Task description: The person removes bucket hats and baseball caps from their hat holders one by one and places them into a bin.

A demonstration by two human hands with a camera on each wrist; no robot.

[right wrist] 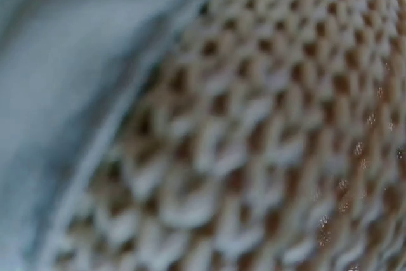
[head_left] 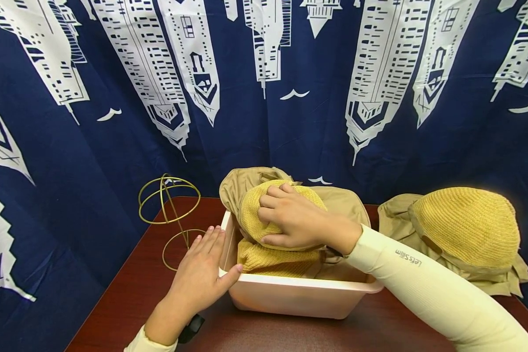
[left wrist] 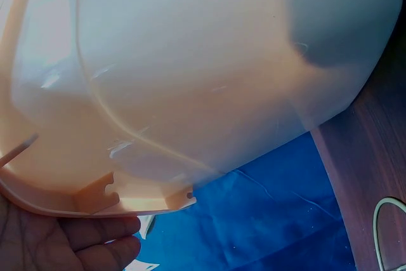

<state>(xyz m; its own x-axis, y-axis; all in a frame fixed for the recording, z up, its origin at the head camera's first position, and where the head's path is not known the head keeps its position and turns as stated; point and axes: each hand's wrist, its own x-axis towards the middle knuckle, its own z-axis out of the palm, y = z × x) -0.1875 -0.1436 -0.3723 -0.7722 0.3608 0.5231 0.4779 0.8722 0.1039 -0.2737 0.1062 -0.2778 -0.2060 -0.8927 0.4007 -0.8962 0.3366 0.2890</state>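
A yellow knit hat with beige cloth (head_left: 252, 210) sits at the top of a pale pink plastic bin (head_left: 290, 296). My right hand (head_left: 297, 220) grips its crown from above, fingers bent into the knit. The right wrist view is filled by blurred knit (right wrist: 266, 125) beside smooth cloth. Under this hat lies more yellow knit (head_left: 268, 261), inside the bin. With straight fingers, my left hand (head_left: 204, 269) rests against the bin's left rim, thumb over the front corner. The left wrist view shows its fingers (left wrist: 104, 245) beneath the rim, along the bin's outer wall (left wrist: 190, 80).
A gold wire stand (head_left: 169, 222) stands left of the bin. Another yellow knit hat (head_left: 468, 227) with beige cloth lies to the right. All rest on a dark red-brown table (head_left: 136, 288), with a blue curtain (head_left: 308, 132) printed with white buildings behind.
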